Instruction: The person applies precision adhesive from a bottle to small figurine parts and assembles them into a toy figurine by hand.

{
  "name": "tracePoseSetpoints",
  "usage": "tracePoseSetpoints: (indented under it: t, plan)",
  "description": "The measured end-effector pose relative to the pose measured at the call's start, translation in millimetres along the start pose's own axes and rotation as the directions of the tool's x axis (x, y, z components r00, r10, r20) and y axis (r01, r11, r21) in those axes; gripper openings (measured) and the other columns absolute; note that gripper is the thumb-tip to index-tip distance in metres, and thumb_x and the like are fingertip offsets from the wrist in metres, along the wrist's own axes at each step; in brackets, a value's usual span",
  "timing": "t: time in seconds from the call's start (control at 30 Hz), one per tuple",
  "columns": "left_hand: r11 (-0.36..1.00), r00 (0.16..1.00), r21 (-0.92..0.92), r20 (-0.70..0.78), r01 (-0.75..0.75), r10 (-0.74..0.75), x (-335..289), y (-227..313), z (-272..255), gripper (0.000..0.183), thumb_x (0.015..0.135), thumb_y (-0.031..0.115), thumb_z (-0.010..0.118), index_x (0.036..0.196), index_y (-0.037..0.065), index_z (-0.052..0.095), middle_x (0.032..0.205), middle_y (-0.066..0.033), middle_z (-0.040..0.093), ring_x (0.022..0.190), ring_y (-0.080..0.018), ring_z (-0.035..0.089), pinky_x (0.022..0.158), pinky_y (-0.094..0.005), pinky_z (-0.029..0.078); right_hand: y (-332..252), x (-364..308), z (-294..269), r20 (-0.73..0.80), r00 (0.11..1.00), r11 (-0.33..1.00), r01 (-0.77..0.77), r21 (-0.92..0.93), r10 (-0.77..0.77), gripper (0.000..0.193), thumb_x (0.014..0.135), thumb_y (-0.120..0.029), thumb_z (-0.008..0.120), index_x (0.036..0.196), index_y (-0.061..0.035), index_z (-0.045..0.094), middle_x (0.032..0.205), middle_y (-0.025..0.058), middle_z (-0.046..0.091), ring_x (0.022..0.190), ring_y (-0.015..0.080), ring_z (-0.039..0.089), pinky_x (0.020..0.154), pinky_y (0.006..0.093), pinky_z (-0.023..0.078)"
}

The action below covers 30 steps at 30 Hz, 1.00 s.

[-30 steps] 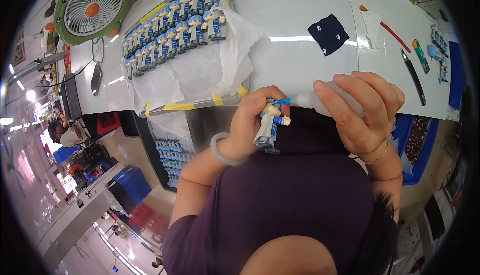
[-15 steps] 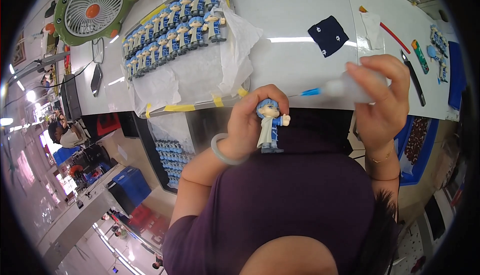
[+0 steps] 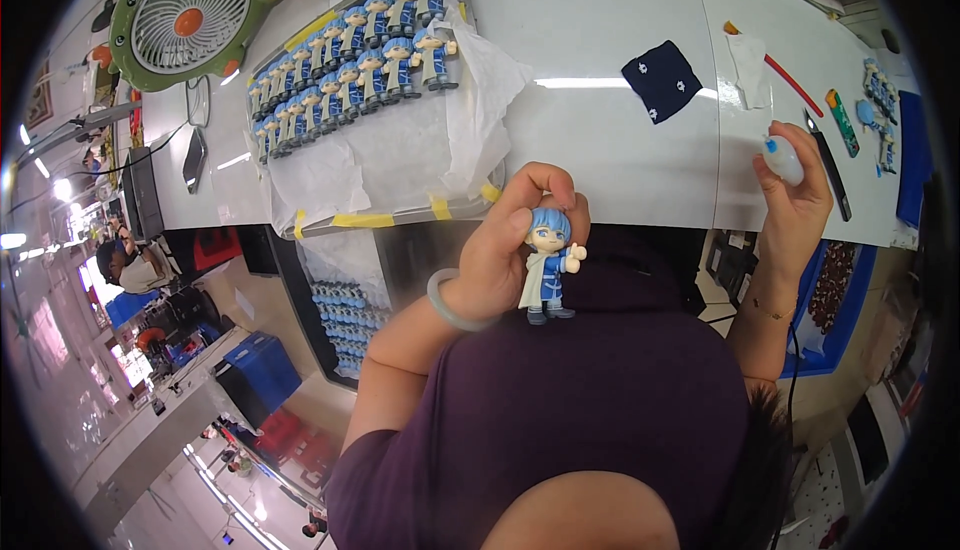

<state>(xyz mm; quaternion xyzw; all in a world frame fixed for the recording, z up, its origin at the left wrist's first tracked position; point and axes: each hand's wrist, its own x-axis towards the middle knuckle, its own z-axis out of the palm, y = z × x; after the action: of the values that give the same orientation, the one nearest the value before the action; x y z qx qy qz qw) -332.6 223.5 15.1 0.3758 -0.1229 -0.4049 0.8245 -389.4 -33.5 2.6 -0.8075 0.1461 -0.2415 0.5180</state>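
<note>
My left hand (image 3: 505, 245) holds a small figurine (image 3: 548, 265) with blue hair and a blue-and-white coat, gripped from behind by head and back, upright over my purple top. My right hand (image 3: 795, 195) is off to the right at the edge of the white table (image 3: 600, 30), closed around a white pen-like tool (image 3: 782, 158) with a blue tip. The tool is well apart from the figurine. A tray (image 3: 400, 212) lined with white paper carries several matching figurines (image 3: 360, 50) in rows at the back left.
A green desk fan (image 3: 190, 15) stands at the far left, a phone (image 3: 195, 160) beside it. A dark blue cloth (image 3: 662, 80), a red stick (image 3: 795, 85), a black tool (image 3: 830, 165) and small parts lie at the right. More figurines (image 3: 345, 320) sit on a shelf below.
My right hand has pulled the white tool away from the figurine and out to the right. My left hand has lowered the figurine slightly and turned it face-on.
</note>
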Motion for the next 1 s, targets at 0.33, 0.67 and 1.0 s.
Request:
tracePoseSetpoints:
  t: [0.33,0.67,1.0]
  plan:
    - [0.997,0.985,0.078,-0.168,-0.020,0.033,3,4,11,0.032,0.082,0.040,0.045,0.089,0.009,0.036,0.067,-0.0065,0.045,0.061,-0.0134,0.039,0.055,-0.0242,0.033,29,-3,-15,-0.091,0.979,0.971,-0.163,0.173,0.181,0.032,0.072,0.003,0.062,0.103,0.0001,0.056,0.101,0.0061,0.055,0.093,0.0129,0.051,0.084,0.0245,0.038]
    - [0.943,0.974,0.283,-0.085,-0.177,0.208,-1,-1,4,0.030,0.086,0.032,0.039,0.103,0.008,0.032,0.083,-0.0096,0.044,0.072,-0.0134,0.041,0.065,-0.0252,0.036,39,-4,-14,-0.112,0.966,0.957,-0.209,0.202,0.235,0.034,0.073,0.002,0.062,0.106,0.0000,0.054,0.101,0.0076,0.056,0.095,0.0150,0.052,0.085,0.0262,0.040]
    - [0.980,0.986,0.117,-0.008,-0.163,0.165,6,-11,-4,0.029,0.090,0.026,0.042,0.109,0.007,0.029,0.092,-0.0096,0.047,0.074,-0.0128,0.046,0.066,-0.0272,0.041,-12,-16,14,0.272,0.948,0.811,-0.288,0.510,0.165,0.035,0.082,-0.026,0.055,0.104,-0.0005,0.044,0.093,0.0098,0.052,0.081,0.0170,0.052,0.073,0.0263,0.040]
